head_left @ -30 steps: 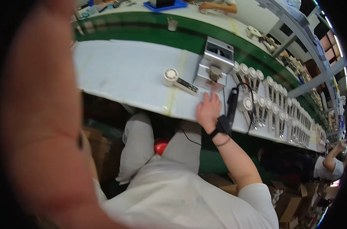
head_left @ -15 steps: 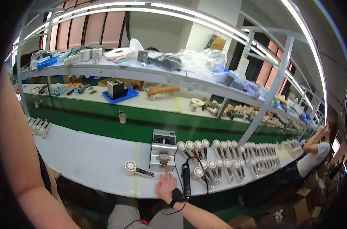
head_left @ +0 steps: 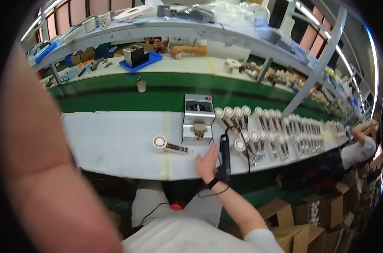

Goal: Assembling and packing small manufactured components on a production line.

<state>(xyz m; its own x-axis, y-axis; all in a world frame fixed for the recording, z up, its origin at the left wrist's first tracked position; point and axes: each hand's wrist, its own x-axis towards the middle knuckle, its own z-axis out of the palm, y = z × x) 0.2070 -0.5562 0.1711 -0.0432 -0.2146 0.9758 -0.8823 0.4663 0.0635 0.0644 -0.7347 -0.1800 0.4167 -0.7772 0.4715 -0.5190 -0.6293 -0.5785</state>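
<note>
- The right hand (head_left: 207, 162) lies flat near the front edge of the white table (head_left: 115, 143), palm down, fingers spread and pointing toward 12 o'clock; its grip is apart and clamped on nothing.
- A black electric screwdriver (head_left: 224, 154) lies just beside that hand, at its 3 o'clock, touching or nearly touching the little-finger side. Its long axis runs roughly 12 to 6 o'clock, parallel to the fingers, with the cable end toward the wrist, where a dark strap sits.
- The grey box-shaped machine (head_left: 198, 120) stands at about 12 o'clock from the hand, near but apart from the fingertips.
- A small white handheld fan (head_left: 169, 145), round head to the left and handle to the right, lies at about 10 o'clock from the hand; its long axis runs 9 to 3 o'clock, across the fingers' line.
- Rows of white fans (head_left: 276, 130) stretch away at 2 o'clock.
- The left arm (head_left: 44, 160) fills the left side as a blurred near shape; its hand is out of view, so I cannot tell its grip.
- By my reading the right hand is much the nearer to the screwdriver and the single fan.
</note>
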